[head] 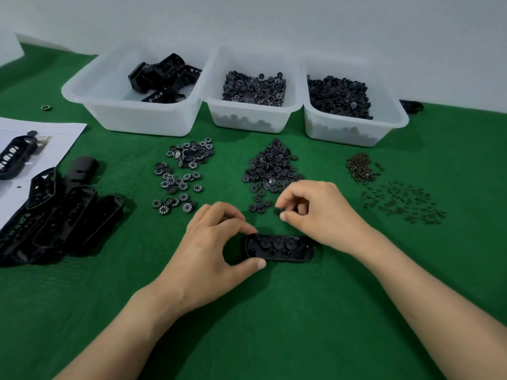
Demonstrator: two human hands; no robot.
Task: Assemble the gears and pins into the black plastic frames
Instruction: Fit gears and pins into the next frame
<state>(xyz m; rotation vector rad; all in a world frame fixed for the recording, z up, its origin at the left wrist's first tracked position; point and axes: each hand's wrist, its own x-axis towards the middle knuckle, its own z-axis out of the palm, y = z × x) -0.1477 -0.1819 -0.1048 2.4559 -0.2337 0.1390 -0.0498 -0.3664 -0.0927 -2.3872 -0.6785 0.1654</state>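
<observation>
A black plastic frame [285, 248] lies on the green mat in front of me, with three dark gears seated in its upper row. My left hand [211, 253] grips the frame's left end between thumb and fingers. Just above the frame's right end, my right hand [321, 215] has its fingers curled, pinching a small dark gear [280, 211] at the fingertips. A pile of plain dark gears [271, 171] sits right behind that hand. White-marked gears [181, 176] are scattered to the left.
Brown pins [362, 167] and small dark pins [403, 201] lie at the right. Three white bins hold frames [162, 78], marked gears [255, 89] and dark gears [340, 97]. A heap of black frames [60, 212] and a paper sheet [30, 138] lie at the left.
</observation>
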